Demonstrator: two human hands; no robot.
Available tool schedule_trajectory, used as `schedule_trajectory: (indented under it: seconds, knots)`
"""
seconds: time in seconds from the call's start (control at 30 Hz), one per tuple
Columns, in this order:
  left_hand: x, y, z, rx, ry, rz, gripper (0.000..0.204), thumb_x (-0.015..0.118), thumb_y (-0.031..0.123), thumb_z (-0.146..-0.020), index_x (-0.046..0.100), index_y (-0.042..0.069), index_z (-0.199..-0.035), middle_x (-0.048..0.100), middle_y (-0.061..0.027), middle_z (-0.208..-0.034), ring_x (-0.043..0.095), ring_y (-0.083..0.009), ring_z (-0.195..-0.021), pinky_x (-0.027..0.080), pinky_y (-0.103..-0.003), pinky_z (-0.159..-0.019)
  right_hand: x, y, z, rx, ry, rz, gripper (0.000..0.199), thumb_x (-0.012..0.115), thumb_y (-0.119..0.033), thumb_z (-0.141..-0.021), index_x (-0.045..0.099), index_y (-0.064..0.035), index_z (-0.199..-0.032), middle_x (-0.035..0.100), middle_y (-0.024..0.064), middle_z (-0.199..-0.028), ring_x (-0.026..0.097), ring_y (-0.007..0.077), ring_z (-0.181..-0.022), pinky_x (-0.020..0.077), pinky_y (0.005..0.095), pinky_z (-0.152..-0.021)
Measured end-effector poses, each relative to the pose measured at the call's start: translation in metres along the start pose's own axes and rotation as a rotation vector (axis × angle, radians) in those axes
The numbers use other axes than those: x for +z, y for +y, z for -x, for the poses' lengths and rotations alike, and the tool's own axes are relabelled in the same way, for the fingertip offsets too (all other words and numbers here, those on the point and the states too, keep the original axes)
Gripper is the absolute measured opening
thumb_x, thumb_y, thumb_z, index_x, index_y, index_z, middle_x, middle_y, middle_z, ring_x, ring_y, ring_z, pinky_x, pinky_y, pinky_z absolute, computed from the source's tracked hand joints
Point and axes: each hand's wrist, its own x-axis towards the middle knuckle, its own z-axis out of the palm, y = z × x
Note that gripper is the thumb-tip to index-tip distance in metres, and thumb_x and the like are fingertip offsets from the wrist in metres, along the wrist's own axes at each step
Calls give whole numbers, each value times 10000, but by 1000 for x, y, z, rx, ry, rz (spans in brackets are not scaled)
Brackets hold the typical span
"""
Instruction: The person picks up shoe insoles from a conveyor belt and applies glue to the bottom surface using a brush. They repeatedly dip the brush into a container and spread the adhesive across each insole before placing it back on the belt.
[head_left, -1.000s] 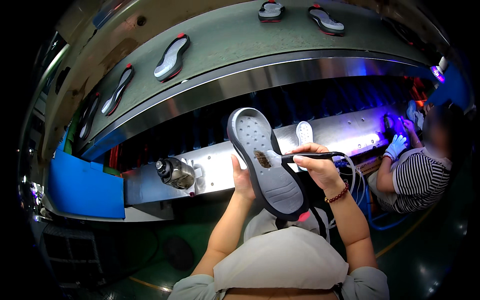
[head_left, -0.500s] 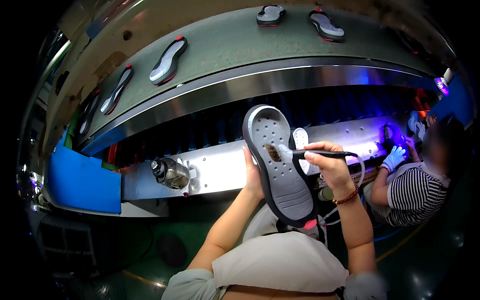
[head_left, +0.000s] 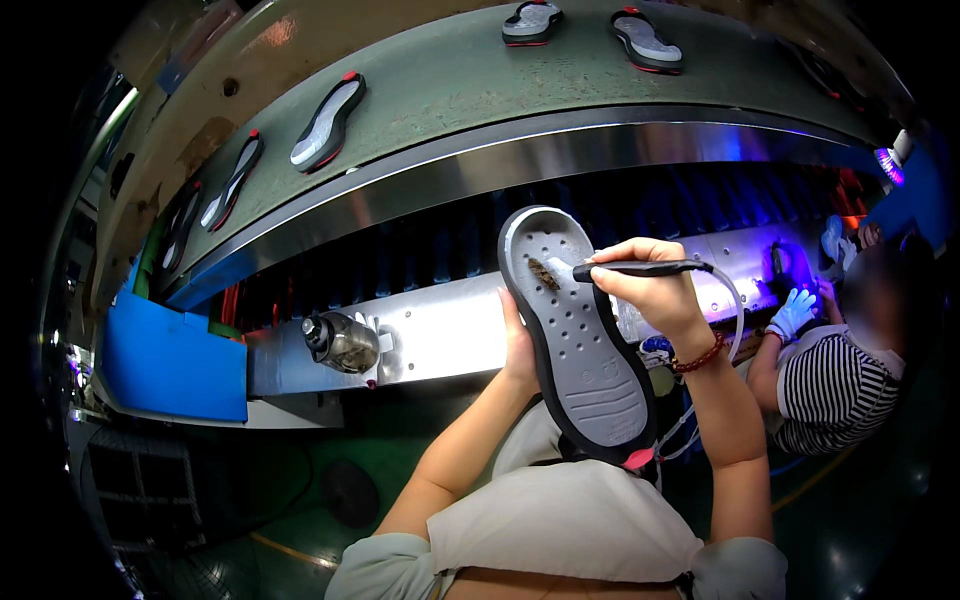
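My left hand [head_left: 520, 345] grips a grey shoe sole [head_left: 588, 350] by its left edge, thumb along the rim and the other fingers hidden behind it. The sole has a black raised rim, small holes and a pink-red tip at its near end. In my right hand [head_left: 650, 290] is a brush [head_left: 640, 268] with a black handle, held like a pen. Its dark brown bristles are on the far, wide part of the sole. A pale tube [head_left: 738, 315] runs from the handle's rear end, down past my right wrist.
Several soles [head_left: 330, 122] lie on a green conveyor belt [head_left: 440, 85] beyond a metal edge. A metal pot with a dark lid [head_left: 345, 343] stands on the steel ledge [head_left: 440, 338] at left. To the right sits a co-worker in a striped shirt [head_left: 838, 385], one hand gloved, under purple light.
The sole has shifted slightly to the right in my left hand. My right hand has moved up, and the brush handle now lies higher. Soles on the belt have shifted slightly up-left in view.
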Motion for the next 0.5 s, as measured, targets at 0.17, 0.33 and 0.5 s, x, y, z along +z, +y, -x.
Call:
schedule_trajectory:
  seconds: [0.17, 0.33, 0.5]
  knots:
    - [-5, -2, -6, 39, 57, 72, 860, 150, 732, -778, 394, 49, -1240, 494, -125, -1178, 492, -249, -1064, 388, -373, -938, 27, 6, 15, -538, 23, 521, 109, 648, -61, -649, 641, -31, -754, 637, 106, -742, 617, 185, -671, 461, 284, -635]
    - [-30, 28, -10, 241, 129, 87, 819, 196, 725, -780, 395, 90, -1256, 513, -85, -1177, 506, -246, -1051, 390, -382, -933, 24, 17, 71, -492, -237, 603, 72, 646, -79, -610, 613, -79, -674, 645, 61, -747, 623, 186, -726, 447, 290, -675]
    - [-30, 43, 0, 231, 90, -14, 839, 158, 725, -783, 352, 81, -1285, 489, -97, -1195, 493, -233, -1068, 394, -368, -928, -2, -10, 54, -203, -359, 202, 103, 654, -48, -670, 649, -33, -772, 656, 84, -747, 634, 145, -676, 480, 243, -626]
